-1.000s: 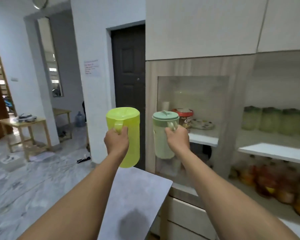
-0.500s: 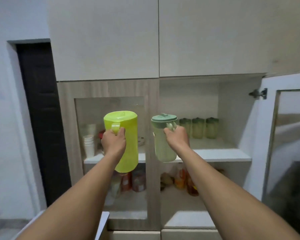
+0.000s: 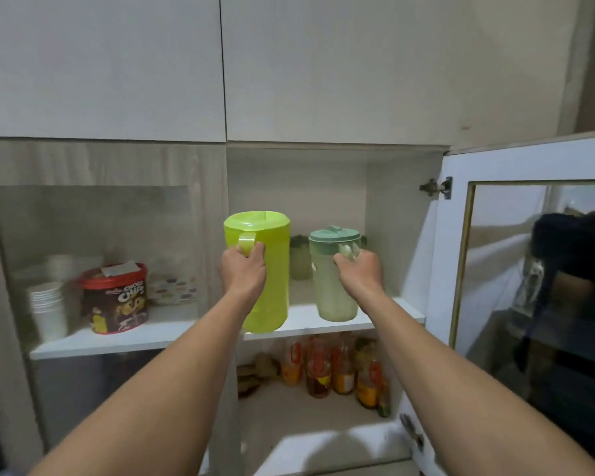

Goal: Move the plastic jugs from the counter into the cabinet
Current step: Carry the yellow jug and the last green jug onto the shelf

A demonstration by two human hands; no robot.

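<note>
My left hand (image 3: 244,271) grips the handle of a bright lime-green plastic jug (image 3: 272,269), upright at the front edge of the cabinet's white upper shelf (image 3: 389,316). My right hand (image 3: 359,273) holds the handle of a smaller pale-green jug (image 3: 330,293) with a teal lid, whose base is at shelf level inside the open right compartment. Whether either base rests on the shelf is unclear. Behind the jugs, green jars (image 3: 299,257) are partly hidden.
The glass cabinet door (image 3: 529,269) stands open at the right. Behind the closed left glass pane are stacked paper cups (image 3: 49,307), a red-lidded chocolate tub (image 3: 115,298) and a dotted plate (image 3: 174,290). Bottles (image 3: 334,367) fill the lower shelf. Closed white upper doors (image 3: 220,63) hang above.
Both hands have carried the jugs forward and rightward into the open right compartment. The view has closed in on the cabinet, and the doorway at the left is out of sight.
</note>
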